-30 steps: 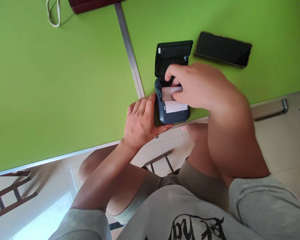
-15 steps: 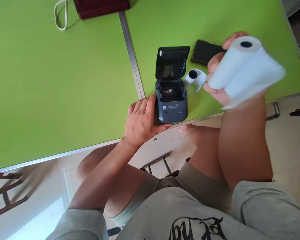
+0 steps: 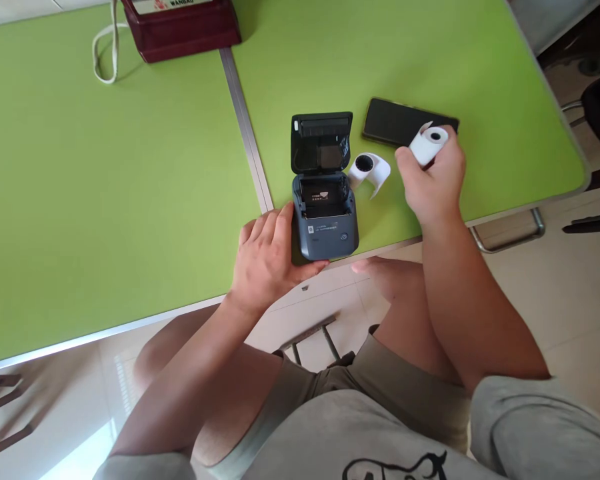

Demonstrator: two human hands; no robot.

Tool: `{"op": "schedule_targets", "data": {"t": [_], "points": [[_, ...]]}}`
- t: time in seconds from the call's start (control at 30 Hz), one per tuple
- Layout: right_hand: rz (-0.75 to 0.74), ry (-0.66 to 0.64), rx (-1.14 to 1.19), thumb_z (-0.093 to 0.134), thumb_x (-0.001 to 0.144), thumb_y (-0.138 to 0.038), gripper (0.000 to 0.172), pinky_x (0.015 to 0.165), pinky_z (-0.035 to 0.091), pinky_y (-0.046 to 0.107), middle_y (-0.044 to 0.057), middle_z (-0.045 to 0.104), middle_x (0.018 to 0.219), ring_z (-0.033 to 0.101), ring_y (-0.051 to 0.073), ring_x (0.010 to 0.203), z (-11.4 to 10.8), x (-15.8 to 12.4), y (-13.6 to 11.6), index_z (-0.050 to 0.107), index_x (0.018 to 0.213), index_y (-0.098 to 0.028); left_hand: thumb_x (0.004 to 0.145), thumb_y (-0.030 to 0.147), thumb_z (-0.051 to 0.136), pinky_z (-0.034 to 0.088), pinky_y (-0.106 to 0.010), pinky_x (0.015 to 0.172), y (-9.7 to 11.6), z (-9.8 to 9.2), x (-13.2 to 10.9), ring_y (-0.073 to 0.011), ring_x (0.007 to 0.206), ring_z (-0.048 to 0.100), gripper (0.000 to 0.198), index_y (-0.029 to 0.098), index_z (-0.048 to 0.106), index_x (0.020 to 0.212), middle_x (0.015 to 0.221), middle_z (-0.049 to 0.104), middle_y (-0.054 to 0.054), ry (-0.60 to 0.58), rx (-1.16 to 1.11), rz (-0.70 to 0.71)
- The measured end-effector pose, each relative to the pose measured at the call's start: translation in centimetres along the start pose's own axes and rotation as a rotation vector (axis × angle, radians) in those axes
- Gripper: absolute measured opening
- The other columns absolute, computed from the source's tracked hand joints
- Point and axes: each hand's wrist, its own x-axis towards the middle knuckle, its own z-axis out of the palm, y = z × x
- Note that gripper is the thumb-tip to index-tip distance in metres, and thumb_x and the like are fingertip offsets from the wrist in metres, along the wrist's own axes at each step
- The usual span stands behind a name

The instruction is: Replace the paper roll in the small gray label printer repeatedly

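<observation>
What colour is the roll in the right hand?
The roll is white; it shows best in the head view.

Green table (image 3: pixel 105 200): open printer (image 3: pixel 330 241), loose paper roll (image 3: pixel 379 171), phone (image 3: pixel 395 121), maroon box (image 3: pixel 190 32).

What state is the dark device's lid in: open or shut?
Open: the lid stands raised behind the device, baring its inner compartment.

A green table (image 3: pixel 105 213) with a metal rim (image 3: pixel 100 335) stands over pale floor tiles (image 3: pixel 570 313), brightly lit at lower left.
</observation>
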Motion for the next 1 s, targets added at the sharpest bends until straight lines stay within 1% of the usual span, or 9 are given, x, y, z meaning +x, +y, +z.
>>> {"op": "schedule_targets", "data": {"t": [0.1, 0.17, 0.33, 0.43, 0.53, 0.63, 0.77, 0.9, 1.0], "points": [[0.003, 0.134, -0.21, 0.072, 0.076, -0.028, 0.027, 0.087, 0.044, 0.042, 0.011, 0.066, 0.103, 0.057, 0.026, 0.095, 0.5, -0.3, -1.2, 0.055, 0.097, -0.028, 0.08, 0.099, 0.043, 0.049, -0.05, 0.098, 0.1, 0.0, 0.0, -0.0381, 0.118, 0.067, 0.114, 0.01, 0.047, 0.151, 0.128, 0.07, -0.023, -0.007, 0.019, -0.01], [-0.019, 0.071, -0.243, 0.071, 0.073, -0.02, 0.033, 0.09, 0.046, 0.043, 0.013, 0.069, 0.108, 0.061, 0.028, 0.099, 0.5, -0.6, -2.5, 0.059, 0.103, -0.028, 0.08, 0.099, 0.042, 0.049, -0.051, 0.097, 0.1, 0.0, 0.0, -0.0386, 0.117, 0.067, 0.115, 0.008, 0.047, 0.15, 0.13, 0.07, -0.024, -0.01, 0.028, -0.012], [-0.231, 0.18, -0.193, 0.06, 0.084, -0.015, 0.034, 0.105, 0.049, 0.05, 0.016, 0.067, 0.118, 0.064, 0.032, 0.115, -0.2, -2.3, -6.8, 0.061, 0.117, -0.025, 0.08, 0.099, 0.042, 0.049, -0.051, 0.099, 0.1, 0.0, 0.0, -0.0382, 0.119, 0.066, 0.113, 0.009, 0.048, 0.149, 0.128, 0.07, -0.023, 0.0, 0.006, -0.012], [-0.335, 0.051, -0.152, 0.057, 0.09, -0.019, 0.04, 0.11, 0.05, 0.055, 0.014, 0.065, 0.124, 0.062, 0.034, 0.125, 0.7, -3.5, -8.4, 0.056, 0.128, -0.03, 0.081, 0.098, 0.044, 0.049, -0.05, 0.1, 0.1, 0.1, 0.0, -0.0376, 0.119, 0.067, 0.11, 0.012, 0.048, 0.149, 0.127, 0.071, -0.022, 0.007, 0.009, -0.01], [-0.304, -0.068, -0.25, 0.052, 0.094, -0.02, 0.046, 0.113, 0.051, 0.059, 0.013, 0.063, 0.135, 0.059, 0.033, 0.134, 2.4, -3.9, -8.1, 0.051, 0.138, -0.034, 0.084, 0.093, 0.047, 0.049, -0.049, 0.101, 0.1, 0.0, 0.0, -0.0373, 0.12, 0.067, 0.104, 0.013, 0.047, 0.15, 0.127, 0.071, -0.021, 0.003, 0.006, -0.009], [-0.266, -0.09, -0.269, 0.055, 0.095, -0.021, 0.043, 0.11, 0.054, 0.059, 0.012, 0.067, 0.131, 0.062, 0.033, 0.129, 3.2, -3.6, -6.7, 0.055, 0.136, -0.034, 0.086, 0.091, 0.048, 0.049, -0.051, 0.1, 0.1, 0.0, 0.0, -0.0386, 0.121, 0.066, 0.102, 0.011, 0.047, 0.15, 0.128, 0.07, -0.023, -0.004, -0.001, -0.007], [-0.28, -0.117, -0.171, 0.064, 0.088, -0.02, 0.041, 0.103, 0.058, 0.054, 0.009, 0.073, 0.119, 0.069, 0.031, 0.115, 2.6, -3.5, -5.9, 0.064, 0.127, -0.031, 0.083, 0.096, 0.046, 0.049, -0.051, 0.101, 0.1, 0.0, 0.0, -0.0387, 0.121, 0.066, 0.108, 0.011, 0.047, 0.15, 0.128, 0.071, -0.023, 0.0, 0.0, -0.002], [-0.223, -0.114, -0.031, 0.061, 0.085, -0.018, 0.053, 0.095, 0.061, 0.047, 0.007, 0.075, 0.122, 0.073, 0.027, 0.106, 2.2, -4.4, -6.6, 0.06, 0.136, -0.032, 0.081, 0.098, 0.042, 0.05, -0.052, 0.098, 0.1, 0.0, 0.0, -0.0399, 0.118, 0.067, 0.113, 0.008, 0.049, 0.149, 0.127, 0.071, -0.024, 0.002, 0.013, -0.003], [-0.195, -0.173, -0.042, 0.059, 0.086, -0.019, 0.049, 0.09, 0.062, 0.045, 0.007, 0.075, 0.122, 0.073, 0.026, 0.101, 2.2, -4.8, -6.8, 0.062, 0.133, -0.031, 0.08, 0.099, 0.042, 0.049, -0.051, 0.1, 0.1, 0.0, 0.0, -0.0394, 0.12, 0.066, 0.113, 0.01, 0.049, 0.15, 0.128, 0.071, -0.024, -0.009, 0.006, -0.015]]}}
